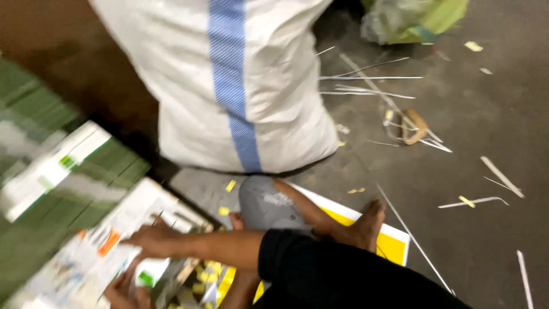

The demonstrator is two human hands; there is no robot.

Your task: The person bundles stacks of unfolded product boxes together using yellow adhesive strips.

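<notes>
- The person sits on the floor [469, 171], bare foot [363, 229] resting on a yellow-and-white sheet [392, 243].
- Right hand [151, 240] reaches across the body, fingers spread flat on a stack of printed white sheets [103, 257]; pressing, not gripping.
- Left hand [120, 292] sits low at the frame edge, against the same stack's near side — blurred, so I cannot tell whether it grips.
- Green bundled stacks [51, 171] lie just left of the sheets.
- A big white woven sack with a blue stripe [234, 86] stands behind.
- White paper strips [372, 86] and yellow scraps [230, 185] litter the floor.
</notes>
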